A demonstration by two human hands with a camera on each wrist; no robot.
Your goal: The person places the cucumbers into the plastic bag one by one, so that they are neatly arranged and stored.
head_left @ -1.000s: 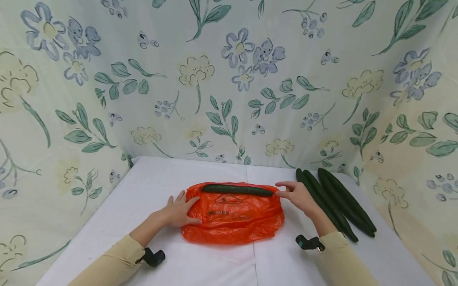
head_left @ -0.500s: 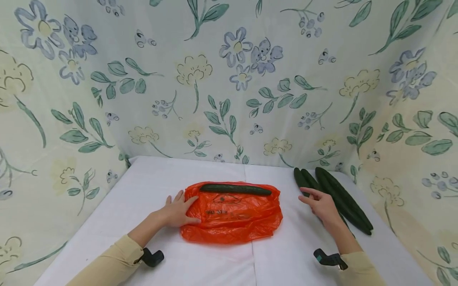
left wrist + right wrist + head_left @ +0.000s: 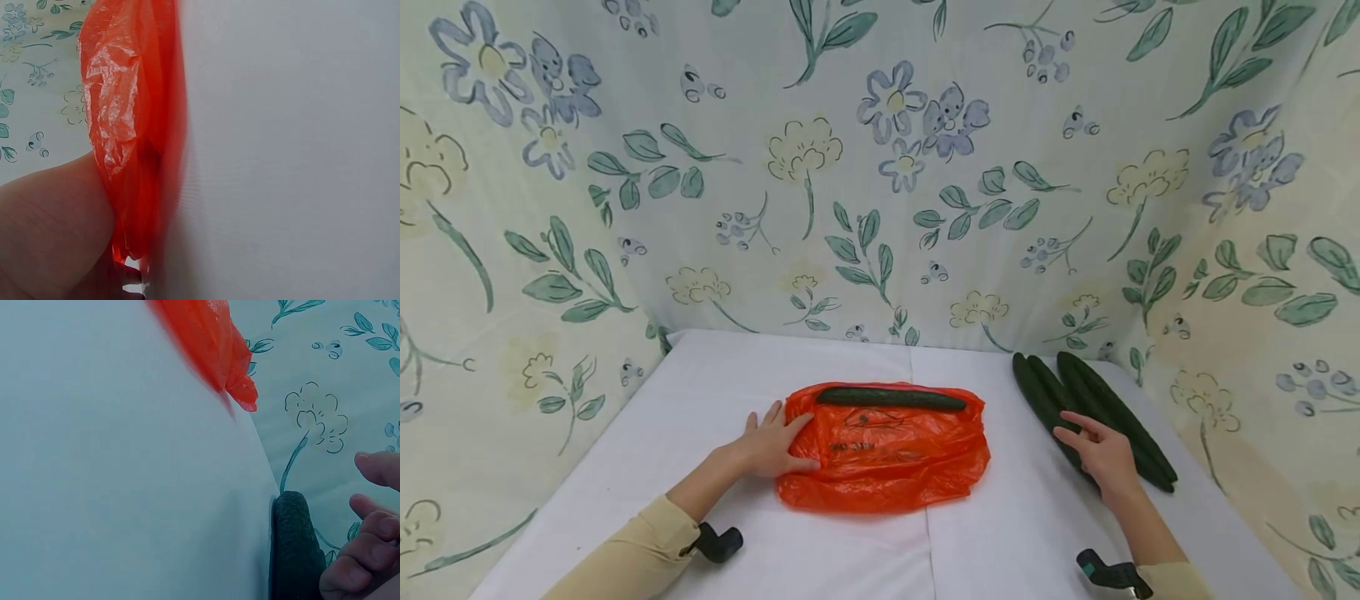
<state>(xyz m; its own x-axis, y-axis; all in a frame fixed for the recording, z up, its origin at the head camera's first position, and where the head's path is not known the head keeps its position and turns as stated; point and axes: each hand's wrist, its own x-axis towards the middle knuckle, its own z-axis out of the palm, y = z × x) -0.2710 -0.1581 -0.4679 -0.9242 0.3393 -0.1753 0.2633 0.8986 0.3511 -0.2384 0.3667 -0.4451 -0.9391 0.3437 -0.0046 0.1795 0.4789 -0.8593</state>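
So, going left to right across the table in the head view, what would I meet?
Person's left hand → crumpled orange plastic bag with a dark green cucumber on its far edge → right hand → pile of long dark green cucumbers.

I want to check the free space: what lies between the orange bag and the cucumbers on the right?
Only bare white table lies between the bag and the cucumbers; the head view shows it. The right hand is over the cucumbers, not in the gap.

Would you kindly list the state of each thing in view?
Orange bag: lying flat on the table.
Cucumber on bag: lying along its far edge.
Cucumber pile: side by side, right.
Left hand: flat on bag.
Right hand: open, over the pile.
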